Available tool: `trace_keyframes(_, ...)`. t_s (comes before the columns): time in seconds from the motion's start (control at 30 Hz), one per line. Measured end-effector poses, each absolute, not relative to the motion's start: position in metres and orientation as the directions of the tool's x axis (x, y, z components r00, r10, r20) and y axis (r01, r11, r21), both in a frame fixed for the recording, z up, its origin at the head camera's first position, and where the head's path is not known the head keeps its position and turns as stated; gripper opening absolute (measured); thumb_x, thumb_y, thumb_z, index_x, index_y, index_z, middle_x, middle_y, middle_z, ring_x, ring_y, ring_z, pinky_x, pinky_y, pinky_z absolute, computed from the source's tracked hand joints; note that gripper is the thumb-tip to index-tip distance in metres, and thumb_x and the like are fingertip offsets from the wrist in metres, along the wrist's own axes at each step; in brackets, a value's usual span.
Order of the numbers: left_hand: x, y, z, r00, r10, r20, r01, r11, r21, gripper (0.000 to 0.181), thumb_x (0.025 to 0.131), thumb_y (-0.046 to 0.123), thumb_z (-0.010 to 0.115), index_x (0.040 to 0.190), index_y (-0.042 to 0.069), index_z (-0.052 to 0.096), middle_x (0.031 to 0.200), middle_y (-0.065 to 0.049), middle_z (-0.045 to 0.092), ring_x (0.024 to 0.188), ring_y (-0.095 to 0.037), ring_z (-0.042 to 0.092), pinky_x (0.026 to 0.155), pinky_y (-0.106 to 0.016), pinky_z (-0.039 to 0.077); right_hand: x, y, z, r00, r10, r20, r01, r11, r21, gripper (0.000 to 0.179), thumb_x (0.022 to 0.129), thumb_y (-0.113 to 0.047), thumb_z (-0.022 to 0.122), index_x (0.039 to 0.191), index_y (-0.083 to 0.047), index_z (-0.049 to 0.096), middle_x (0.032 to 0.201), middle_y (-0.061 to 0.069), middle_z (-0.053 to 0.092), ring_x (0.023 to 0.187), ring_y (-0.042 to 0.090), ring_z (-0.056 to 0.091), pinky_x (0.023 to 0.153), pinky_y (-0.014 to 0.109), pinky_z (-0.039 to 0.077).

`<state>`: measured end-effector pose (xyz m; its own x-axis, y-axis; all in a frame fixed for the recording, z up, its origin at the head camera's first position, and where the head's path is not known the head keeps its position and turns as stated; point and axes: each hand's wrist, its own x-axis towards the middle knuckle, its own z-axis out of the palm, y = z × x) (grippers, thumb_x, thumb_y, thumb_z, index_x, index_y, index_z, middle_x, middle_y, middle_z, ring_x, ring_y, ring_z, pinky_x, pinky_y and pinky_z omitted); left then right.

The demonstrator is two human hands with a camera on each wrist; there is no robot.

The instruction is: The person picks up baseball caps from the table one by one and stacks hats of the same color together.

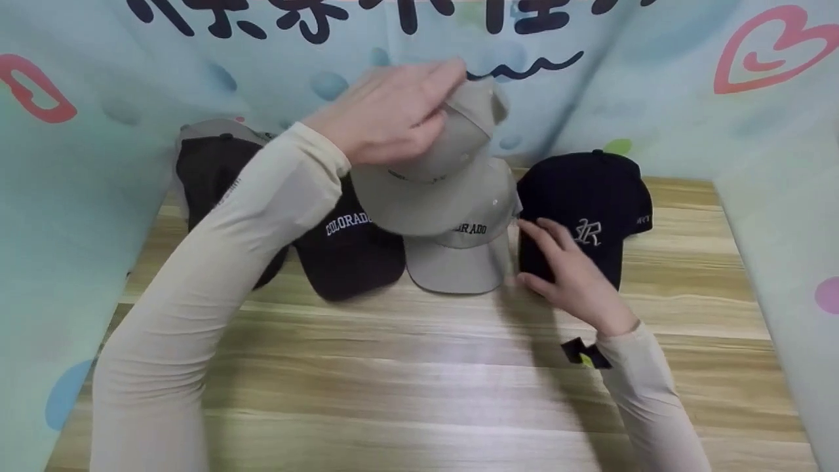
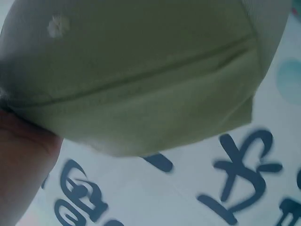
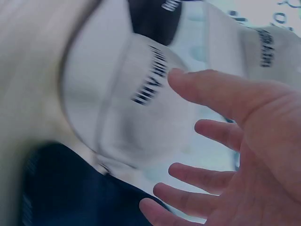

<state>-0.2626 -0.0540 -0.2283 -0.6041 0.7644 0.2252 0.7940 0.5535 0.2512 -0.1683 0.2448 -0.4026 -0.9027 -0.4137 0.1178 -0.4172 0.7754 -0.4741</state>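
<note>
Raised above the row, a grey baseball cap (image 1: pixel 400 206) is gripped at its crown by my left hand (image 1: pixel 393 118). Its brim tilts toward me and overlaps a second grey cap (image 1: pixel 459 272) on the table, whose lettering shows partly. In the left wrist view the held cap's fabric (image 2: pixel 141 108) fills the upper half. My right hand (image 1: pixel 580 282) has its fingers spread beside a navy cap (image 1: pixel 590 190) with a white emblem. The right wrist view shows that hand (image 3: pixel 263 136) holding nothing, in front of the lower grey cap (image 3: pixel 146 113).
A black cap (image 1: pixel 354 262) marked COLORADO sits left of the grey one. Farther left are another dark cap (image 1: pixel 210 157), partly behind my left sleeve, and a grey cap (image 1: pixel 223 128) behind it. A printed cloth backdrop (image 1: pixel 655 118) encloses the wood-grain table (image 1: pixel 393 380).
</note>
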Motion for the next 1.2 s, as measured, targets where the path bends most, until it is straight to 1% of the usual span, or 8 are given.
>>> trace_keyframes(0.23,-0.253,-0.025,-0.250,-0.538,0.842,0.036,0.734,0.447,0.511,0.014,0.098,0.015,0.042,0.109,0.006,0.043,0.088,-0.005,0.046,0.081,-0.018,0.047,0.070,-0.032,0.039,-0.135,0.252,-0.378,-0.867,-0.401,0.294,-0.496,0.746,-0.444,0.078,0.085,-0.014,0.076,0.151,-0.015,0.034,0.147,0.019,0.033,0.131,0.034,0.038,0.097,0.052,0.037)
trace_keyframes(0.33,-0.254,-0.015,-0.266,-0.496,0.868,-0.021,0.700,0.414,0.582,0.016,0.100,0.018,0.042,0.112,0.007,0.043,0.091,-0.005,0.046,0.085,-0.017,0.047,0.074,-0.031,0.039,-0.126,0.252,-0.374,-0.852,-0.412,0.324,-0.520,0.737,-0.432,0.082,0.083,-0.013,0.077,0.152,-0.017,0.032,0.148,0.017,0.032,0.133,0.032,0.036,0.098,0.051,0.037)
trace_keyframes(0.43,-0.259,-0.006,-0.282,-0.490,0.870,-0.052,0.672,0.415,0.613,0.017,0.101,0.018,0.042,0.114,0.007,0.043,0.093,-0.004,0.046,0.088,-0.017,0.047,0.077,-0.030,0.038,-0.122,0.251,-0.376,-0.841,-0.423,0.338,-0.537,0.730,-0.423,0.083,0.082,-0.011,0.078,0.151,-0.015,0.033,0.148,0.017,0.033,0.132,0.031,0.037,0.098,0.050,0.037)
trace_keyframes(0.53,-0.269,0.000,-0.297,-0.522,0.849,-0.087,0.651,0.462,0.602,0.023,0.100,0.022,0.045,0.117,0.008,0.041,0.098,-0.006,0.048,0.093,-0.019,0.047,0.081,-0.031,0.037,-0.121,0.251,-0.383,-0.843,-0.428,0.326,-0.535,0.734,-0.419,0.082,0.081,-0.011,0.078,0.150,-0.013,0.034,0.147,0.017,0.033,0.132,0.031,0.038,0.098,0.049,0.038)
trace_keyframes(0.73,-0.288,0.007,-0.326,-0.578,0.802,-0.150,0.667,0.570,0.479,0.051,0.097,0.037,0.053,0.136,0.009,0.034,0.129,-0.012,0.044,0.116,-0.025,0.045,0.098,-0.035,0.035,-0.122,0.250,-0.396,-0.865,-0.427,0.263,-0.502,0.746,-0.438,0.083,0.081,-0.013,0.079,0.151,-0.015,0.034,0.148,0.019,0.031,0.128,0.035,0.041,0.092,0.048,0.043)
trace_keyframes(0.87,-0.295,0.010,-0.343,-0.605,0.778,-0.170,0.697,0.621,0.358,0.066,0.097,0.045,0.053,0.149,0.015,0.028,0.125,-0.014,0.036,0.113,-0.028,0.040,0.097,-0.040,0.034,-0.126,0.246,-0.405,-0.863,-0.443,0.241,-0.504,0.737,-0.450,0.083,0.078,-0.011,0.081,0.149,-0.014,0.037,0.146,0.021,0.033,0.125,0.037,0.044,0.092,0.049,0.044)
trace_keyframes(1.07,-0.300,0.015,-0.360,-0.634,0.758,-0.153,0.712,0.649,0.267,0.060,0.101,0.048,0.041,0.155,0.031,0.020,0.132,-0.012,0.027,0.124,-0.028,0.027,0.097,-0.049,0.024,-0.133,0.232,-0.421,-0.852,-0.496,0.167,-0.514,0.731,-0.450,0.080,0.079,-0.013,0.081,0.147,-0.014,0.038,0.144,0.024,0.035,0.124,0.040,0.044,0.096,0.051,0.041)
trace_keyframes(1.2,-0.303,0.013,-0.369,-0.664,0.727,-0.176,0.663,0.681,0.312,0.054,0.103,0.047,0.034,0.154,0.037,0.022,0.149,-0.009,0.015,0.137,-0.030,0.013,0.103,-0.056,0.019,-0.136,0.225,-0.432,-0.858,-0.502,0.113,-0.493,0.740,-0.456,0.080,0.079,-0.014,0.081,0.147,-0.016,0.039,0.143,0.024,0.036,0.123,0.042,0.044,0.093,0.056,0.041)
